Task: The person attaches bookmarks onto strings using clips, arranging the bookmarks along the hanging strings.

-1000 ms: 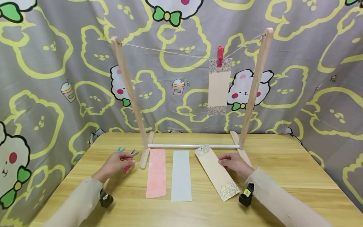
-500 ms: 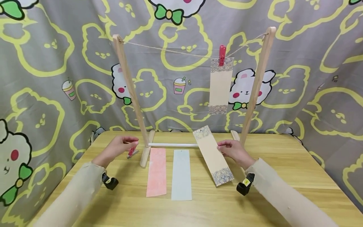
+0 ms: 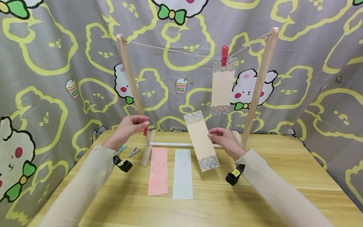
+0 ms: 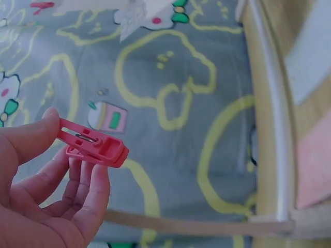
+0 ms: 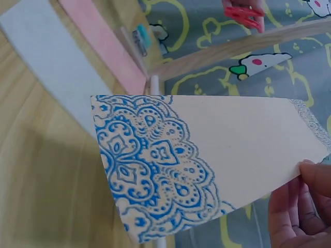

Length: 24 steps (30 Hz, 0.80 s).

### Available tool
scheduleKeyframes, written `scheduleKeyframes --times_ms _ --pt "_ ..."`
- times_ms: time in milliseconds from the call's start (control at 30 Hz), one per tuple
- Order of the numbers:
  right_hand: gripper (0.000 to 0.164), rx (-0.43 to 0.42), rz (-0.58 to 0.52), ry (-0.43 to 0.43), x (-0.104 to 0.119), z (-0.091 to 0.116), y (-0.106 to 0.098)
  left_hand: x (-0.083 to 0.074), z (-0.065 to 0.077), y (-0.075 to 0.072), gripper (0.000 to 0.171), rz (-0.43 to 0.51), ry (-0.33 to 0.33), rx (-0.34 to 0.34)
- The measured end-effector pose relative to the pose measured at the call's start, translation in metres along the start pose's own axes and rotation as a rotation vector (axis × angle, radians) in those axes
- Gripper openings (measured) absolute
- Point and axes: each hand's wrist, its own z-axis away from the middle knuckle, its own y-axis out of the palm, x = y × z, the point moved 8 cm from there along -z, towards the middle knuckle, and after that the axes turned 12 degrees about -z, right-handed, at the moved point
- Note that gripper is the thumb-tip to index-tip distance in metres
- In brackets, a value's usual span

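Observation:
My left hand (image 3: 129, 129) pinches a red clothespin (image 4: 95, 144) between thumb and fingertips, raised near the rack's left post. In the right hand (image 3: 227, 142) a cream paper card (image 3: 199, 138) is pinched at its right edge, tilted and lifted off the table. Blue lace-like patterns (image 5: 155, 165) band both of its ends. Above it a similar cream card (image 3: 222, 88) hangs from the string (image 3: 170, 49), held by another red clothespin (image 3: 225, 55). Flat on the table lie a pink card (image 3: 158, 171) and a pale blue card (image 3: 182, 175).
The wooden rack's posts (image 3: 131, 78) stand left and right, joined low down by a white rod (image 3: 173, 144). A grey clothespin (image 3: 134, 152) and a teal clothespin (image 3: 123, 148) lie left of the rack's foot. A patterned curtain (image 3: 175, 104) hangs behind the table.
The left hand has lifted the red clothespin up and to the right from beside the other clothespins. My right hand has raised the cream card off the table and moved it left.

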Motion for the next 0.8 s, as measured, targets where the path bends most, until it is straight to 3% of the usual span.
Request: scheduleKeyframes --times_ms 367,800 --pt "0.027 -0.049 -0.118 -0.080 0.034 -0.009 0.012 -0.062 -0.017 -0.007 0.041 0.027 0.061 -0.058" --pt "0.008 -0.142 -0.189 -0.217 0.075 -0.021 0.005 -0.145 -0.035 -0.017 0.034 0.110 0.221 -0.148"
